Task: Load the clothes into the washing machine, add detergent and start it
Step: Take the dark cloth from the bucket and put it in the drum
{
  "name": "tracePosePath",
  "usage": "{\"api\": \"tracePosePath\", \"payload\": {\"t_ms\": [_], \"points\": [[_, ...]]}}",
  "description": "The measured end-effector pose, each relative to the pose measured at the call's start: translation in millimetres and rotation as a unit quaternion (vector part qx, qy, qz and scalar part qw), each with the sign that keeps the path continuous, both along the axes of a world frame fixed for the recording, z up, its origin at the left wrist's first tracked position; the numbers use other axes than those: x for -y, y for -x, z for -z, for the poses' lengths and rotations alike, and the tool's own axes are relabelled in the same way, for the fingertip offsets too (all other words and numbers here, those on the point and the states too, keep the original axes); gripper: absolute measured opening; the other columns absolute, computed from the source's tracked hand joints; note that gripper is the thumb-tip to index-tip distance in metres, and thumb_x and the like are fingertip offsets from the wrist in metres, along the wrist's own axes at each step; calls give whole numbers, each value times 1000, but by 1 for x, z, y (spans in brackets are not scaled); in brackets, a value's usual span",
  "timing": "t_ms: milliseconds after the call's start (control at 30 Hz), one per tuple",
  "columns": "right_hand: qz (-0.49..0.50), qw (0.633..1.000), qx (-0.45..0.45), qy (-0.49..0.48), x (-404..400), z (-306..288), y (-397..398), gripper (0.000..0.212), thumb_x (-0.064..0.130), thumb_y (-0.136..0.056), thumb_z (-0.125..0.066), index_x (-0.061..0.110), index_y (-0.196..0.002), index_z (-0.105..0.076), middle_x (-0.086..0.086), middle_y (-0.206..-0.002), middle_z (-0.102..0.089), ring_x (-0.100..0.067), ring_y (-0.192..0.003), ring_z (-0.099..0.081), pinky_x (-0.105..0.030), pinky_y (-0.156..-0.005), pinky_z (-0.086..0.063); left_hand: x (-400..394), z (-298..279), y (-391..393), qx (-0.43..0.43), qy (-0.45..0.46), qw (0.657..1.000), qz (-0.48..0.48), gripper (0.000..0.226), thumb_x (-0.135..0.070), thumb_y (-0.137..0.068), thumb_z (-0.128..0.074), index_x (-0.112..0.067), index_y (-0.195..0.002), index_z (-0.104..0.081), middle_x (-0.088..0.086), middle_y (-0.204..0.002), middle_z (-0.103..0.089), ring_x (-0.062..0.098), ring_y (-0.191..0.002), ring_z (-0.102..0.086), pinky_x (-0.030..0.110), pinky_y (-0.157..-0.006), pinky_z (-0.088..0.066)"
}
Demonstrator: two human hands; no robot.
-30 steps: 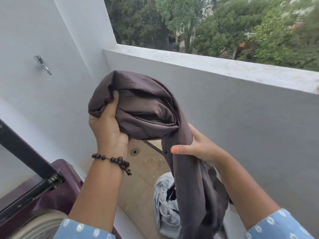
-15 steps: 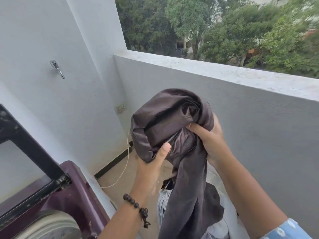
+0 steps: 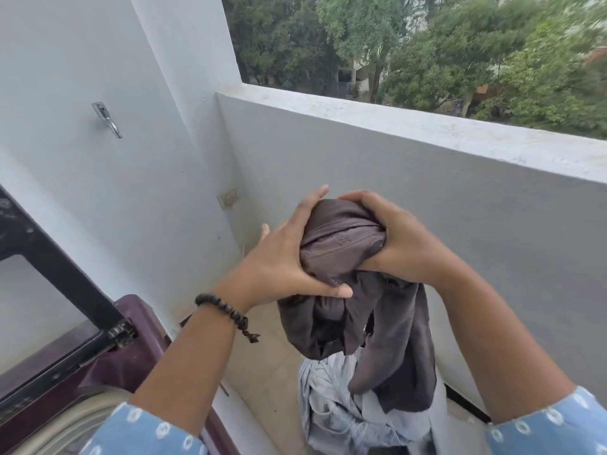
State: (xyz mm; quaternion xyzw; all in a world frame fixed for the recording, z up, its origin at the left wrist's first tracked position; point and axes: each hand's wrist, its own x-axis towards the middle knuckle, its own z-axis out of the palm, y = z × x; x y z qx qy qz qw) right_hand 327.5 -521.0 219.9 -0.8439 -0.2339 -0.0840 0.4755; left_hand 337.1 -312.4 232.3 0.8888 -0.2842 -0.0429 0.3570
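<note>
**Clothes bunched in both hands, washer down to the left**

Clothes come first here: a dark cloth [image 3: 341, 254] is held up in front of the person, balled at the top and trailing downward in loose folds. The left hand [image 3: 282, 261] cups the bundle from the left side, thumb hooked under the wad and fingers spread over its top. The right hand [image 3: 394, 241] clamps the other side, fingers curled over the crown of the ball. So each grip is closed on the same cloth, with the wad pressed between the palms.

The long axis of the cloth runs roughly vertical: tight ball at hand height, tail hanging below it. That tail drops toward a pale pile [image 3: 348, 408] of more laundry on the floor by the parapet wall [image 3: 427, 205]; whether the tail touches the pile cannot be told.

The washer [image 3: 131, 349] sits at lower left, its lid [image 3: 42, 257] raised against the side wall and the drum rim just showing at the bottom edge. From the bundle, the opening lies down and to the left, on the left arm's side, so the left hand is the nearer one. The likely next move is a swing across and down, and the hanging tail may catch the washer's edge unless gathered.
</note>
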Motion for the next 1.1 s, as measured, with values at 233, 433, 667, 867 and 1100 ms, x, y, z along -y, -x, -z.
{"api": "tracePosePath", "payload": {"t_ms": [233, 433, 667, 867, 1100], "points": [[-39, 994, -97, -21, 10, -2, 7, 104, 0, -74, -79, 35, -151, -20, 13, -131, -53, -2, -118, -56, -19, -98, -45, 8, 11, -1, -11, 219, 974, -53, 67, -21, -58, -86, -21, -118, -57, -8, -110, -70, 6, -103, -66, 25, -89, -51], [-39, 974, -208, -79, 23, 16, 8, 129, 43, -53, -90, 49, -151, -6, 23, -154, -28, 6, -138, -34, -34, -118, -30, 2, -3, -7, -30, 451, 879, -149, 42, -1, -74, -76, -19, -107, -57, 3, -104, -69, 21, -95, -66, 38, -82, -57], [-12, 955, -227, -189, -5, 38, 1, 120, 38, -52, -94, 35, -149, -24, 16, -142, -49, -1, -126, -53, -26, -102, -45, 11, -9, -4, -82, 629, 746, -206, 22, -5, -90, -63, -19, -105, -55, -3, -100, -68, 12, -92, -69, 37, -86, -58], [108, 930, -163, -311, -16, 49, -2, 60, 4, -64, -88, 18, -115, -61, 1, -105, -74, -15, -98, -71, -30, -83, -54, -12, 20, -15, -197, 555, 783, -202, 81, -38, -69, -85, -13, -138, -50, 10, -130, -63, 27, -118, -63, 50, -93, -54], [118, 982, -78, -122, 6, 36, -8, 59, 2, -60, -86, 21, -111, -63, 5, -101, -71, -8, -96, -67, -32, -86, -52, -52, 37, -8, -188, 284, 929, -146, 140, -48, -43, -91, -57, -146, 3, -15, -158, -18, 0, -142, -25, 28, -106, -40]]}}
